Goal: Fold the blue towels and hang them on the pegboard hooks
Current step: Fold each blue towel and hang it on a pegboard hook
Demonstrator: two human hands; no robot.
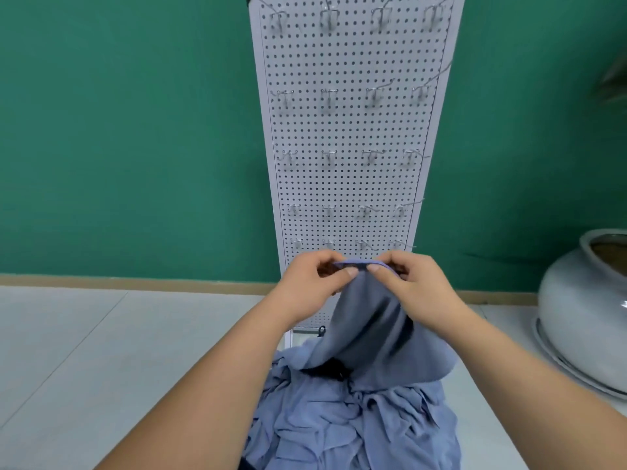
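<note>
both hands, left hand [314, 283] and right hand [412, 283], pinch one blue towel [369, 334] by its top edge above the pile [356, 422], likely starting the fold; next, spread the corners apart.

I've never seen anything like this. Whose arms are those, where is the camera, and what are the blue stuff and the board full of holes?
There is no machine here. The arms are a person's, and the single picture comes from a camera worn on their head, looking forward and down. The left hand and right hand each pinch the top edge of one blue towel, so it hangs down. Below it lies a crumpled pile of towels. Ahead stands a grey pegboard with rows of metal hooks; those in view are bare. Behind is a green wall, and a pale pot sits to the right.
</note>
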